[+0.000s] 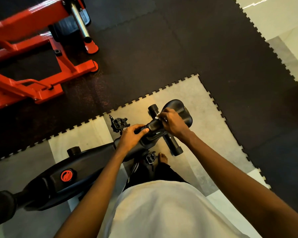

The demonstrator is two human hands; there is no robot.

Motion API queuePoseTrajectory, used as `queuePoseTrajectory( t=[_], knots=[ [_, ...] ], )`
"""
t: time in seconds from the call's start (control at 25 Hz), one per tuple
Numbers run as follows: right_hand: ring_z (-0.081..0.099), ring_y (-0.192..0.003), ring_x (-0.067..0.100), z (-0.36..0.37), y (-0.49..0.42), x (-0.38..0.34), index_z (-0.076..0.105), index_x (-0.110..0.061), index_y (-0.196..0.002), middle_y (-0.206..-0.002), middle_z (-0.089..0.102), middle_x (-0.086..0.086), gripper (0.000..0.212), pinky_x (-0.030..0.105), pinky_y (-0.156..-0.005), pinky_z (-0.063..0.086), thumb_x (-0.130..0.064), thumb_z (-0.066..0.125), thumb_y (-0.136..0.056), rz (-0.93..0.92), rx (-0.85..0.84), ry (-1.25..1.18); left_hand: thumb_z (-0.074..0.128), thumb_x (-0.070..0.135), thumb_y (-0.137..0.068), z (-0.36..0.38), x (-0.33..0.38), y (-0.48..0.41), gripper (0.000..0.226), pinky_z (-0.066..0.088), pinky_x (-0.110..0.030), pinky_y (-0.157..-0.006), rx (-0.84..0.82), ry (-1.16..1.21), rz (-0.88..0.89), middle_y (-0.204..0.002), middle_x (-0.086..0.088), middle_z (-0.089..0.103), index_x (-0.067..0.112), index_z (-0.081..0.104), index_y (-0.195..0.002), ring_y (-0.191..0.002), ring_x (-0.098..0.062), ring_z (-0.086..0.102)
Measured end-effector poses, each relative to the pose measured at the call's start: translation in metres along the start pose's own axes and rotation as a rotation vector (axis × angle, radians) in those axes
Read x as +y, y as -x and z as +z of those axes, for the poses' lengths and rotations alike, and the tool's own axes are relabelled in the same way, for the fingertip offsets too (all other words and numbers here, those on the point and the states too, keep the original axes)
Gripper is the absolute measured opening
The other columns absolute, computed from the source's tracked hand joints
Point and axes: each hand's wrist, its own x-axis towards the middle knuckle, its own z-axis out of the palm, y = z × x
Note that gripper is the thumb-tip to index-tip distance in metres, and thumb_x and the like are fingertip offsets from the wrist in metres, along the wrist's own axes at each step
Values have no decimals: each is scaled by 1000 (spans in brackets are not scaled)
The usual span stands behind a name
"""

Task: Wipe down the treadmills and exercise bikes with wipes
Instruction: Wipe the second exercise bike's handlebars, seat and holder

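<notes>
Far left of the saddle (177, 107), the red weight machine (33, 66) stands on the dark mat (162, 48), well apart from both hands. Left of the saddle and nearer to you lies the body of the exercise bike (46, 182), black with a red badge.

Your left hand (132, 136) sits at the saddle's nose, fingers curled round it and thumb laid on top, steadying it. The wipe (157, 118) lies on the saddle's narrow middle, and only a white scrap shows. Your right hand (172, 121) covers it, fingers bent over and pressing it to the saddle.

Finding: the saddle appears to be the part in hand.

Risks noted:
- The wipe is bunched small under your fingers, so a stroke may leave bare strips.
- Your left hand masks the nose, which goes unwiped unless you shift that grip.
- Below the saddle, your bare foot (163, 158) stands just beside the near pedal (150, 158). A shove on the saddle could rock the bike or swing that pedal into your toes.
</notes>
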Motion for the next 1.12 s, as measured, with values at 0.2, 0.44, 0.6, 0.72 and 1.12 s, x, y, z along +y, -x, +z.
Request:
queuePoseTrajectory(
  t=[0.2, 0.44, 0.6, 0.72, 1.12],
  knots=[
    [58, -111, 29, -27, -23, 8, 70, -7, -120, -121, 63, 15, 26, 35, -95, 49, -11, 60, -96, 131, -37, 130, 68, 37, -95, -14, -11, -11, 33, 48, -6, -78, -104, 56, 12, -106, 15, 69, 23, 69, -124, -96, 10, 60],
    [60, -103, 24, -2, -49, -30, 71, -5, -109, -116, 62, 14, 19, 25, -82, 40, -15, 66, -94, 41, -287, 165, 70, 33, -94, -17, -30, -14, 21, 57, -28, -89, -80, 187, 7, -100, 10, 73, 23, 70, -113, -92, 5, 67],
    [60, -97, 21, -14, -69, -15, 71, -5, -108, -108, 64, 12, 20, 25, -79, 39, -18, 68, -93, 16, -354, 276, 63, 15, -98, -13, -16, -22, 38, 52, -38, -105, -164, 169, 34, -125, 5, 69, 27, 62, -134, -116, -8, 64],
    [60, -104, 27, -20, -80, 8, 73, -7, -109, -109, 63, 14, 20, 31, -84, 45, -19, 66, -95, 82, -238, 363, 58, 17, -100, -4, 13, -27, 44, 49, -39, -107, -197, 56, 78, -137, -2, 62, 22, 55, -144, -125, -18, 59],
    [54, -109, 37, 13, -28, 16, 68, -2, -119, -116, 60, 20, 27, 39, -90, 47, -7, 63, -93, 284, 226, 177, 64, 33, -98, 11, 38, -42, 48, 53, -35, -89, -240, -164, 91, -119, -10, 70, 20, 56, -144, -110, -27, 66]
  ],
)
